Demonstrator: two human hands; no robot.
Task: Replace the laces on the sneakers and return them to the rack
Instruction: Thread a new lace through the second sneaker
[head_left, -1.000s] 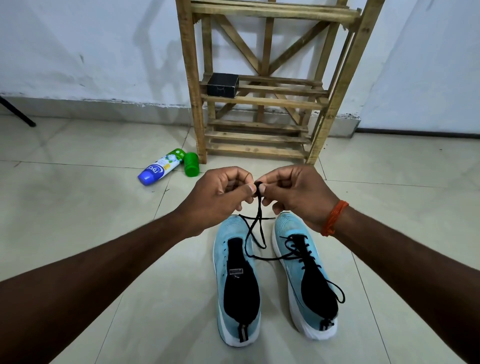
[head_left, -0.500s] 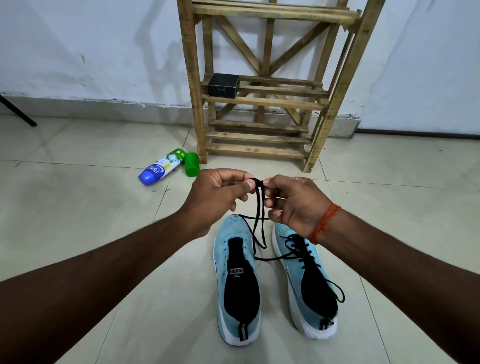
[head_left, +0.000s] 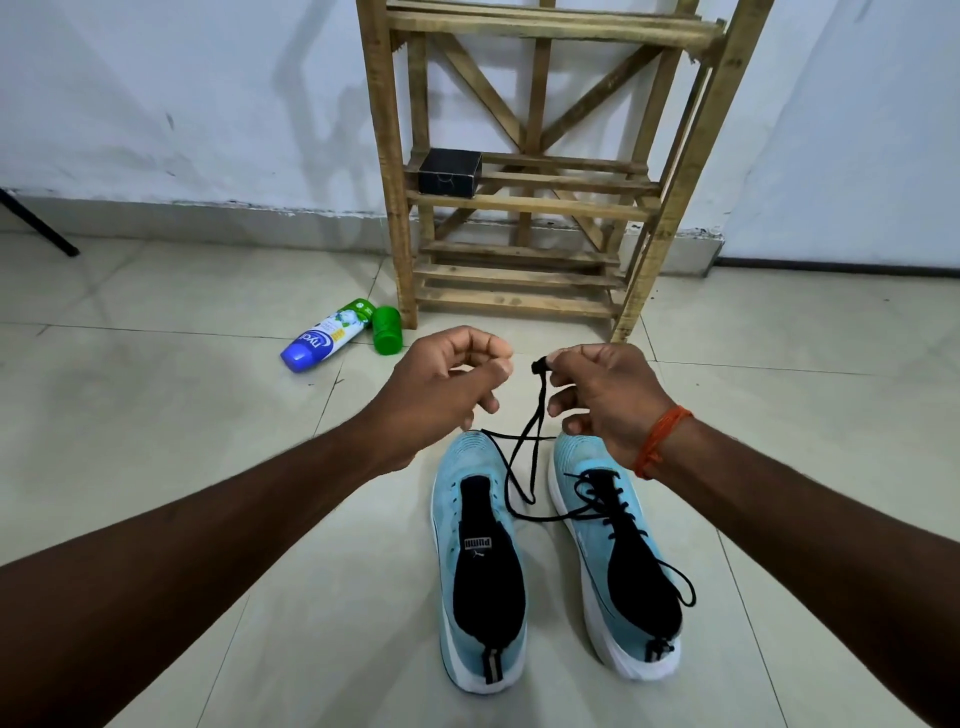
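Observation:
Two light-blue sneakers stand side by side on the tiled floor, toes toward the wooden rack (head_left: 524, 208). The left sneaker (head_left: 480, 566) has no lace in its eyelets. The right sneaker (head_left: 615, 561) is threaded with a black lace (head_left: 524, 467). My right hand (head_left: 602, 395) pinches the bunched end of that lace above the toes, and the lace hangs down in a loop between the shoes. My left hand (head_left: 441, 389) hovers beside it with curled fingers, apart from the lace and holding nothing.
A blue-and-white bottle (head_left: 324, 338) lies on the floor left of the rack, with a green cap (head_left: 387, 330) beside it. A small black box (head_left: 449, 171) sits on the rack's middle shelf. A dark stand leg (head_left: 41, 228) shows at far left.
Both hands pinched the lace end together before. My left hand has let go and moved left; my right hand keeps the lace end.

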